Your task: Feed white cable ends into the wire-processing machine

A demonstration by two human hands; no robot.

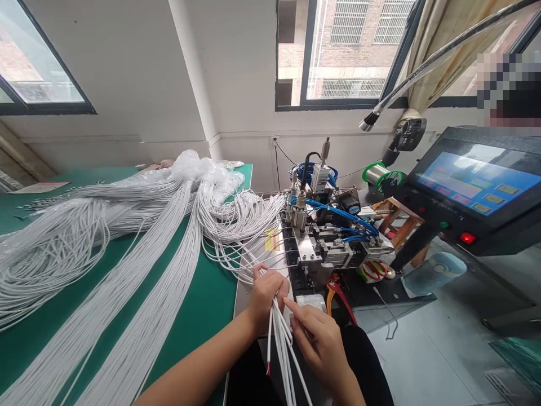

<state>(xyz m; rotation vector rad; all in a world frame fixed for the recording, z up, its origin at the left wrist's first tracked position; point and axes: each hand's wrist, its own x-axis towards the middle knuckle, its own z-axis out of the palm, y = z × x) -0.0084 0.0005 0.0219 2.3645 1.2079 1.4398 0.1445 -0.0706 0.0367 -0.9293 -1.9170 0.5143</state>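
My left hand is closed around a bundle of white cables, whose ends fan out below it toward my lap. One cable end shows a bit of red inner wire. Beside the bundle is my right hand, its index finger stretched toward my left hand and apart from the digit below. The other fingers are curled and partly hidden; I see no cable clearly held there. Behind my left hand, the cables run back to looped white cables next to a benchtop machine with blue air tubes.
Large bundles of white cable cover much of the green table. A control screen with a lit red button stands at the right. Near the machine are orange-handled pliers, a green-rimmed wire spool and a flexible lamp.
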